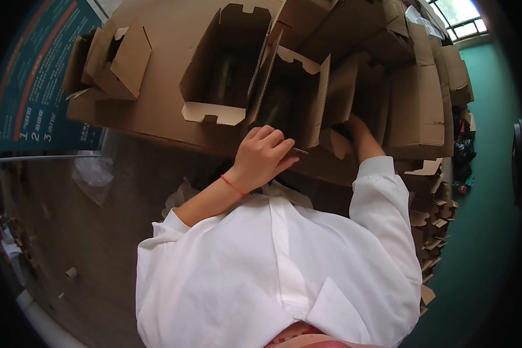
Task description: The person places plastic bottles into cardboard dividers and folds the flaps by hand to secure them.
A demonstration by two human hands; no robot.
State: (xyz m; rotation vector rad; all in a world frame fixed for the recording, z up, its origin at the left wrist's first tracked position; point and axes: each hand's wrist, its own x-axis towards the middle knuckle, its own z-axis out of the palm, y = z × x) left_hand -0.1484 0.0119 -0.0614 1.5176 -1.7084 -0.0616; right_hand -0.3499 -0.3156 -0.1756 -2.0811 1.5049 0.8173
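"What lay left of the middle box (318,101)?"

"Farthest left of it, a small box (132,61) of brown card, flaps splayed. Just beside it, the left box (213,112), a deep oblong with a notched, paler flap turned outward. Something greenish (226,75) glinted inside, too dim to name."

"And the left hand (262,155)?"

"At the middle box's near edge, fingers bent; whether they pinched the card, one could not tell."

"How did that middle box look?"

"Open-topped, matte and stiff, with thin straight walls and a curved notch in its far flap. It stood on the smooth brown table (162,81)."

"The right hand (358,129)?"

"Right of the middle box, it reached down into the right box (339,93). Its fingers were hidden, so its grip could not be told."

"Farther right?"

"More cartons (414,107), creased and dull brown, crowded together."
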